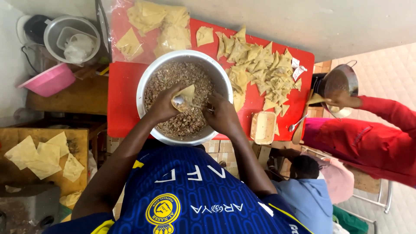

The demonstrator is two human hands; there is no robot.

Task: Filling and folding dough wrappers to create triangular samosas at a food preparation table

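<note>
One thin pale folded pastry cone (187, 96), light, soft and tear-prone, sits pinched at its edge in left hand (164, 104) over the big round metal bowl of minced filling (145, 84) mid red table (123, 93), while right hand (222, 113) fingers curl closed round a spoon (195, 105), best held by the dry rim.

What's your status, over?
Left hand holds pastry cone. Right hand spoons filling over bowl. Nothing in the way.

Small food-prep spot, home-style or street kitchen w/ several people at work. Evidence: red rectangular table (123, 91) piled w/ folded tan pastry triangles (260, 69), big round metal bowl of minced brown filling (184, 97), grey metal pot (71, 37), pink plastic basin (50, 80), worn wooden bench (65, 97), tiled floor (390, 65).
</note>
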